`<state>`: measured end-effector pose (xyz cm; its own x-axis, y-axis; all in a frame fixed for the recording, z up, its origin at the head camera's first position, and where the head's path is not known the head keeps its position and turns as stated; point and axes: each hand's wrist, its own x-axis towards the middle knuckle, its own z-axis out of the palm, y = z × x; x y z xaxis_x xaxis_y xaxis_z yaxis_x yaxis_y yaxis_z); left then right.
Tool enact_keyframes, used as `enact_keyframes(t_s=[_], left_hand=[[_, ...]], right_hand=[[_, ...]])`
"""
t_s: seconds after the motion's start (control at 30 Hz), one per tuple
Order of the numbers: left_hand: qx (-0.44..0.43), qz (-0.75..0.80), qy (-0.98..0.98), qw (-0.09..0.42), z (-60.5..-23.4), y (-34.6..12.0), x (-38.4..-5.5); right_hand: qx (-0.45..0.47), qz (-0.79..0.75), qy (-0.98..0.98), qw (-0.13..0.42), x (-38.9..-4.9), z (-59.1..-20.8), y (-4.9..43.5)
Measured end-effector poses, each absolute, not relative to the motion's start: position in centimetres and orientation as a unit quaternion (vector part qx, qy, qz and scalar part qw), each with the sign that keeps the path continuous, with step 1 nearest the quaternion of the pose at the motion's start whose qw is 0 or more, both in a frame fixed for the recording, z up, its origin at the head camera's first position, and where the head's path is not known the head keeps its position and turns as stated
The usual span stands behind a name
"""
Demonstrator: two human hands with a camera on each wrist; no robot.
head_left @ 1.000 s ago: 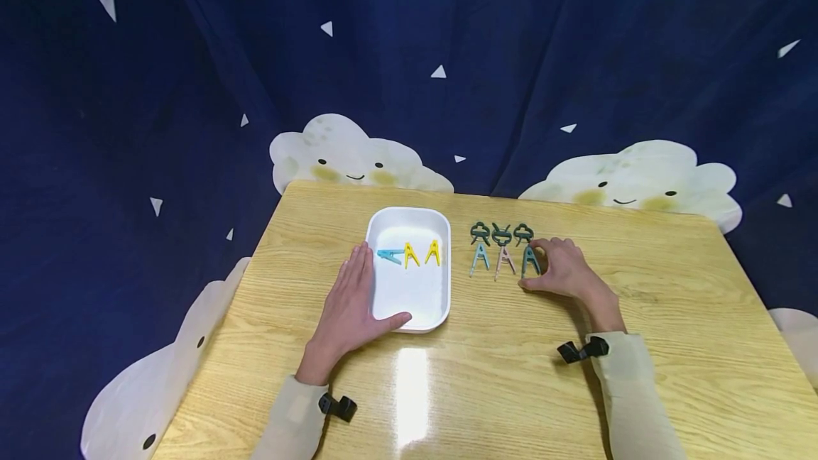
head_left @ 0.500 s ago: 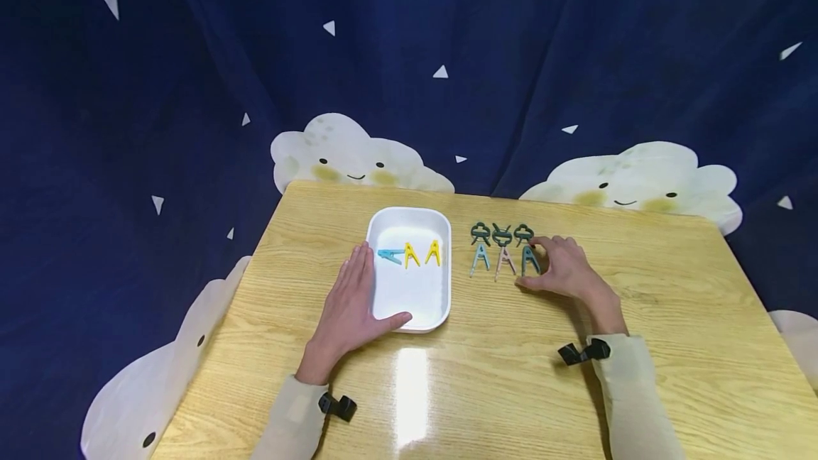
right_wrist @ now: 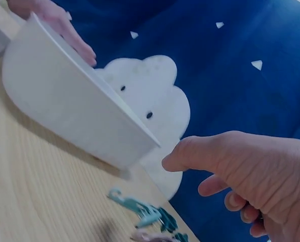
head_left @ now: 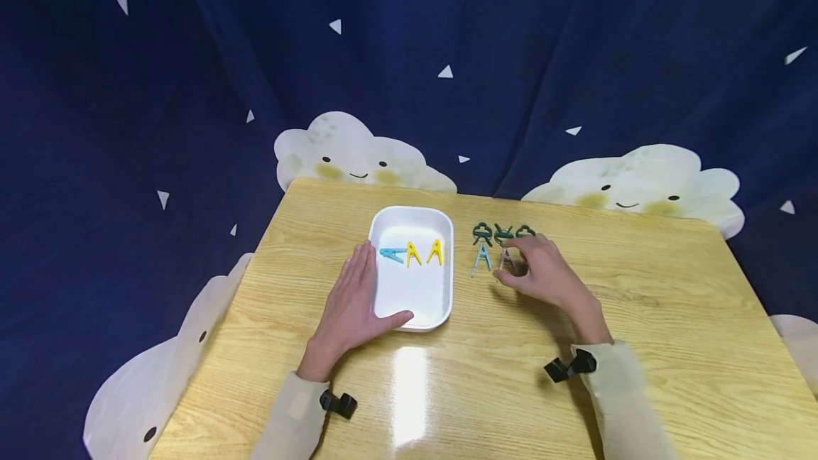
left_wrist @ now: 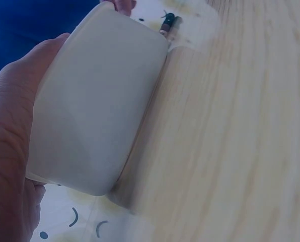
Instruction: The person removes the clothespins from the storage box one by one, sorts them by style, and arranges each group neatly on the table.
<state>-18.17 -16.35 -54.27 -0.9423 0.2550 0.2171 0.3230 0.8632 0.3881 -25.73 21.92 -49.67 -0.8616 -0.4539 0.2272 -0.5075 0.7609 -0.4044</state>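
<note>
The pink clip lies flat on the table, right of the pale blue clip, seen between the right hand's thumb and forefinger. It is probably light, stiff plastic, fairly smooth, not very fragile; pinching it at its two ends should hold best, as squeezing the legs might work its spring. Its long axis runs near to far, narrow end far, legs spreading near. The right hand has its thumb and forefinger apart, no grasp apparent. Dark clips form a row on the far side. Leftward, the white tray holds yellow clips and a blue clip; the left hand rests straight fingers along its left wall, not clenched.
</note>
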Motion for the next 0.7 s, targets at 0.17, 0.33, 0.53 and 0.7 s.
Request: enact_keyframes(t_s=[0.17, 0.33, 0.53, 0.7], left_hand=[[-0.148, -0.214, -0.963, 0.066, -54.2, -16.3, -18.2], [-0.147, -0.212, -0.964, 0.061, -54.1, -16.2, -18.2], [-0.145, -0.211, -0.965, 0.059, -54.0, -16.2, -18.2], [-0.144, -0.213, -0.964, 0.062, -54.0, -16.3, -18.1]], right_hand=[[0.277, 0.236, -0.927, 0.091, -25.0, -49.4, 20.3], [0.302, 0.243, -0.916, 0.104, -24.4, -49.3, 18.5], [0.321, 0.236, -0.911, 0.105, -23.9, -49.3, 16.4], [0.338, 0.226, -0.909, 0.093, -23.8, -49.1, 14.2]])
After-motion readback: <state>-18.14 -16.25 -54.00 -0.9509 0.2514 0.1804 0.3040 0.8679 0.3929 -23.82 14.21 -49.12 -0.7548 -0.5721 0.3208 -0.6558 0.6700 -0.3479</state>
